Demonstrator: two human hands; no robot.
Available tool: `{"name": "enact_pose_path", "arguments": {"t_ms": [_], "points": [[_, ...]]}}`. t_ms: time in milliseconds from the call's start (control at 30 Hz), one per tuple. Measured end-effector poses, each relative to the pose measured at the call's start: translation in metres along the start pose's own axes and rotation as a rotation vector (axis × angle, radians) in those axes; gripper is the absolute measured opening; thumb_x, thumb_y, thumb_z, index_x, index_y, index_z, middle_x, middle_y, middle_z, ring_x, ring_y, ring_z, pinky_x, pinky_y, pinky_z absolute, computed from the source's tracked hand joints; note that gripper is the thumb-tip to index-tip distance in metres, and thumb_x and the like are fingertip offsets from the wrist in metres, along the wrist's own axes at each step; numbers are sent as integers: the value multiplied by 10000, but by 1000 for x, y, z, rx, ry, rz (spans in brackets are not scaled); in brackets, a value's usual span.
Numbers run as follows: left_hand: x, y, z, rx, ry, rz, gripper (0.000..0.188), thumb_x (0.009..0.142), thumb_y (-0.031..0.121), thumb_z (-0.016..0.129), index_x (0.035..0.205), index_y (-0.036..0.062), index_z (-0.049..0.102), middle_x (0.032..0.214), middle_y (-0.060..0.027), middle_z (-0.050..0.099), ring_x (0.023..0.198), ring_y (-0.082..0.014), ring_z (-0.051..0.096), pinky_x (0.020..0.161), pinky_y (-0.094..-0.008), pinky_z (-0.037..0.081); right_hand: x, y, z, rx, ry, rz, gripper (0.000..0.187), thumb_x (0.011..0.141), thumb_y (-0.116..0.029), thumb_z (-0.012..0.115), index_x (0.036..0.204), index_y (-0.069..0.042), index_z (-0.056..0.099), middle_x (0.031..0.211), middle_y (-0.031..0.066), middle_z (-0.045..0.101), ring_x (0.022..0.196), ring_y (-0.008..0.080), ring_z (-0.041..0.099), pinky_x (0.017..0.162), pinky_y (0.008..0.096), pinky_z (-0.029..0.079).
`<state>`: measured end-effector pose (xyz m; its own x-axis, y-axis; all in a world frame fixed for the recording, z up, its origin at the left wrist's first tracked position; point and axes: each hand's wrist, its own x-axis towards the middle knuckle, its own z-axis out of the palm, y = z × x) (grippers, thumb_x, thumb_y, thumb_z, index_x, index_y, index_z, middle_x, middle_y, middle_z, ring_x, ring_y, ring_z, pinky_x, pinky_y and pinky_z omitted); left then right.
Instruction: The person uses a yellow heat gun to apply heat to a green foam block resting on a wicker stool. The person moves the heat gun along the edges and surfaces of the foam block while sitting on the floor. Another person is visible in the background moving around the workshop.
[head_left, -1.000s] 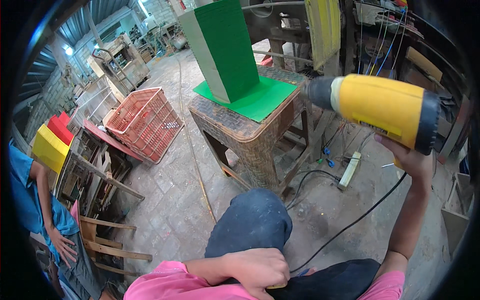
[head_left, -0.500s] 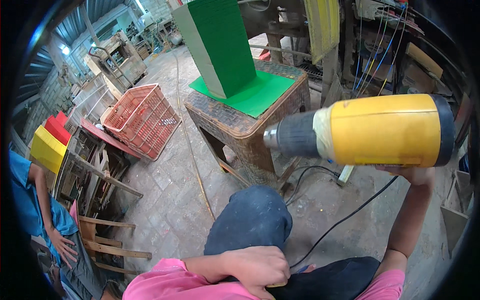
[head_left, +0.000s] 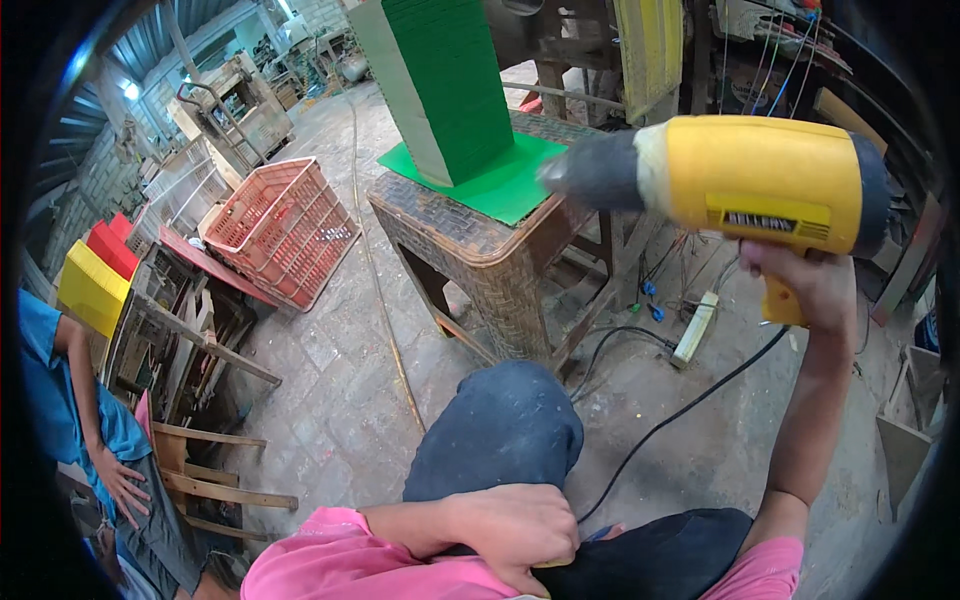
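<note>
A yellow heat gun (head_left: pixel 765 180) with a black barrel and metal nozzle is raised at the right, in the grip of my right hand (head_left: pixel 815 285). Its nozzle points left toward a green box-like piece (head_left: pixel 465 95), which stands upright on a green base sheet (head_left: pixel 520 185). One side of that piece is pale grey-green. Both rest on a worn stool (head_left: pixel 480 240) with a woven pattern. My left hand (head_left: pixel 520 535) lies curled over my lap; a sliver of yellow shows beneath its fingers, too little to name.
The heat gun's black cord (head_left: pixel 680 410) loops down toward my lap; another cable reaches a power strip (head_left: pixel 697 330) on the floor. A red plastic crate (head_left: pixel 285 230) stands left of the stool. At the far left is a person in a blue shirt (head_left: pixel 95 390), beside wooden slats (head_left: pixel 230 490).
My right hand has lifted the heat gun and tilted it, so its handle and the power strip now show more. My left hand stays in place.
</note>
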<state>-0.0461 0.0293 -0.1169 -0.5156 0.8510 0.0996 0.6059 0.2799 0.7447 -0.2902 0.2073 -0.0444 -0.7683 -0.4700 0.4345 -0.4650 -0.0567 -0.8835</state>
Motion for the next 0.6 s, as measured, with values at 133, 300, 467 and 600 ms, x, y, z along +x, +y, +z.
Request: {"name": "enact_pose_path", "arguments": {"t_ms": [133, 300, 467, 600], "points": [[-2, 1, -1, 10, 24, -11, 493, 671, 495, 640, 524, 38, 532, 580, -145, 545, 594, -346, 571, 533, -435, 435, 3, -6, 14, 0, 2, -73, 298, 708, -72, 780, 971, -8, 653, 853, 82, 682, 714, 124, 645, 618, 254, 526], [-4, -1, 1, -8, 31, -19, 481, 666, 494, 647, 522, 50, 533, 579, -135, 546, 588, -342, 570, 522, -433, 427, 28, 14, 24, -96, 330, -210, 276, 721, -92, 780, 955, -19, 653, 825, 59, 663, 666, 112, 610, 580, 234, 495], [1, -7, -7, -31, -27, -25, 463, 650, 495, 674, 510, 74, 542, 555, -108, 549, 563, -329, 566, 499, -424, 414, 16, -2, 33, 273, 12, -109, 238, 774, -57, 726, 985, -6, 631, 826, 67, 664, 687, 123, 623, 606, 247, 502], [17, -10, -21, -30, -144, -73, 478, 695, 509, 677, 509, 81, 575, 537, -97, 571, 550, -315, 584, 483, -403, 416, 37, -24, 51, 161, 318, -321, 247, 806, -71, 692, 1023, 8, 604, 863, 116, 650, 687, 155, 615, 594, 260, 499]]}}
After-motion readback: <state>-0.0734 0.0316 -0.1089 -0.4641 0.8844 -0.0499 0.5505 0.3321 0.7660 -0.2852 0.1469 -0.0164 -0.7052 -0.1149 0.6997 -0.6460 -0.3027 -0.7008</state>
